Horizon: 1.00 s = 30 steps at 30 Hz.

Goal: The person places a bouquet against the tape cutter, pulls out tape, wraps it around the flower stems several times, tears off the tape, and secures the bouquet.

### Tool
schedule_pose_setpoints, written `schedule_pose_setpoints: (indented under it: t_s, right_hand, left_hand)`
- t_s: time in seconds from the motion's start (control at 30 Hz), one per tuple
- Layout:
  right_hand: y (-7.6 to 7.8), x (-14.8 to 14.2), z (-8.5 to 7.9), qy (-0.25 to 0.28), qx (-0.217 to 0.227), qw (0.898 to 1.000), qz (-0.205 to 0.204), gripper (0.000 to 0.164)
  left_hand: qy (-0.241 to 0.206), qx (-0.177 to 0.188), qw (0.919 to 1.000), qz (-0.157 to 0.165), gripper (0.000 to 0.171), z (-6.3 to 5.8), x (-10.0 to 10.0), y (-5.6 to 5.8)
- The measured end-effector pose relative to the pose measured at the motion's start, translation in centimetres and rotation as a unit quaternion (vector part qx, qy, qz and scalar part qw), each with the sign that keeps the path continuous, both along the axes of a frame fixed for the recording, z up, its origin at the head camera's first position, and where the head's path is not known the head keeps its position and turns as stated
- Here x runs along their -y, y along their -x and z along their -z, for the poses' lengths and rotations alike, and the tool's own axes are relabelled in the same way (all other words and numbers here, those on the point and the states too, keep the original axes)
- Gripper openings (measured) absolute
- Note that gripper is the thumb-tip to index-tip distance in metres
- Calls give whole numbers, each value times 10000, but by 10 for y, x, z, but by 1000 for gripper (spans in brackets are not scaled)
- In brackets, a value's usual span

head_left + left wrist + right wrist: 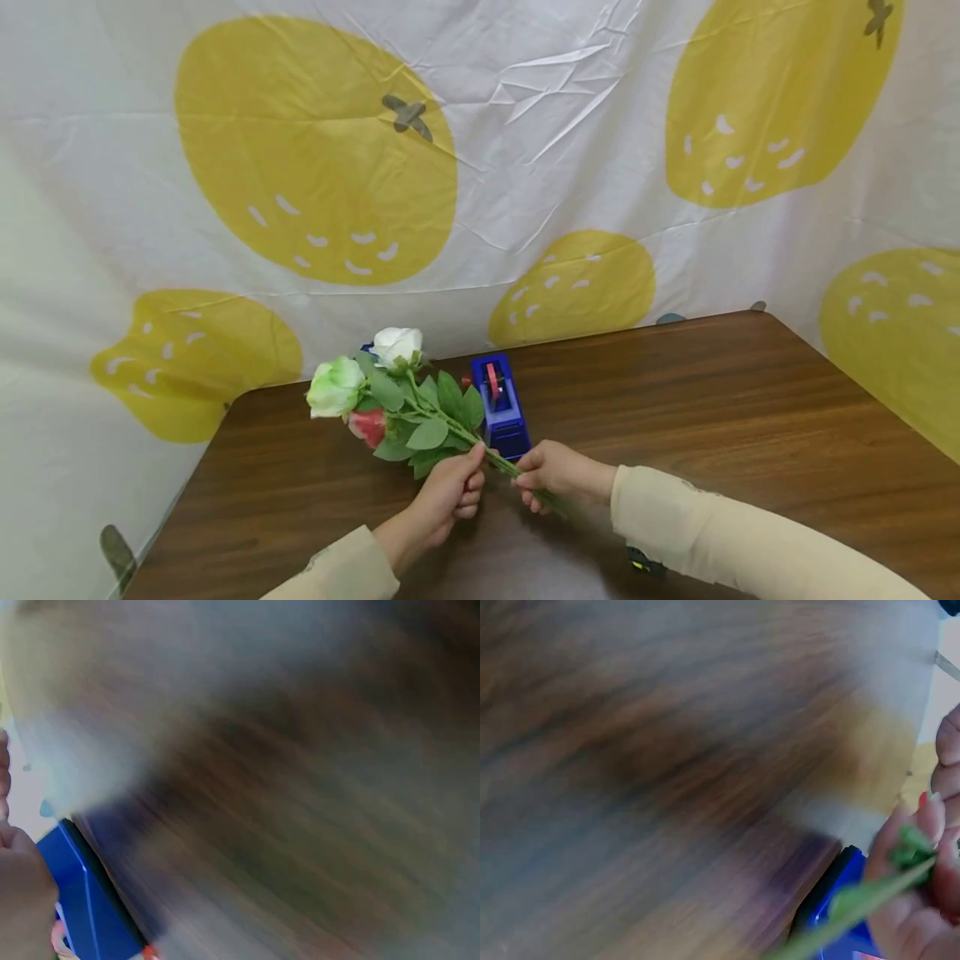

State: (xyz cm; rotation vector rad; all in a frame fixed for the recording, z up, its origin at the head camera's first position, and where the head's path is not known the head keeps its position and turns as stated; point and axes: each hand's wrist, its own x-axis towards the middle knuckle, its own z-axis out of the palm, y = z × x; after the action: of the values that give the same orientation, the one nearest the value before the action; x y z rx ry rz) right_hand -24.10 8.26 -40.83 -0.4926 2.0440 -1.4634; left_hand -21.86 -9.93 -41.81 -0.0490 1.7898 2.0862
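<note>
In the head view I hold a bunch of artificial roses over the table, blooms to the left and stems slanting down to the right. A white rose point(397, 347), a green-tinged white rose point(336, 387) and a red rose point(367, 427) show among green leaves point(429, 434). My left hand point(448, 493) grips the stems just below the leaves. Lower down, my right hand point(553, 472) pinches the stems near their blurred ends. Behind the hands stands a blue tape dispenser point(504, 408) with a red hub. In the right wrist view a green stem point(855, 909) passes between the right fingers.
The brown wooden table point(675, 400) reaches back to a white curtain point(540, 100) printed with yellow fruit. A small black object with a yellow mark point(642, 562) lies partly hidden under the right sleeve. A bit of something dark blue point(367, 347) shows behind the white rose.
</note>
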Motion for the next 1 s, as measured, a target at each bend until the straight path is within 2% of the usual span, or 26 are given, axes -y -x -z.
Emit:
schedule_pose_setpoints:
  t_s: [0.1,0.2,0.23,0.33,0.4,0.57,0.63,0.77,0.93,1.0]
  right_hand:
    - [-2,1,-1,-516,-913,9941,264,9]
    - [-2,0,-1,-1033,-1945,9750,283,7]
    - [-2,0,-2,-1173,-2301,9658,236,7]
    - [0,-2,-2,-1629,-3411,9258,38,10]
    - [1,-2,-2,-1902,-3874,9021,8,11]
    - [4,-1,-2,-2337,-4255,8742,79,15]
    - [5,-1,-1,-2464,-4547,8559,93,14]
    - [7,-2,4,-2670,-5232,8092,129,16]
    - [8,0,8,-2841,-5661,7737,153,18]
    - [7,1,9,-2938,-5852,7556,153,17]
  left_hand:
    - [111,-44,9992,-394,38,2,-5,-2]
    - [162,-49,9976,-673,38,2,-11,-4]
    - [148,-38,9971,-742,37,2,-13,-5]
    - [51,90,9950,-995,34,2,-19,-6]
    - [-32,182,9933,-1139,33,2,-22,-6]
    - [-292,419,9853,-1629,34,2,-31,-6]
    - [-463,489,9812,-1810,37,2,-34,-6]
    - [-744,560,9732,-2104,39,2,-41,-6]
    - [-870,495,9643,-2453,29,4,-50,-4]
    - [-874,447,9609,-2588,28,5,-53,-3]
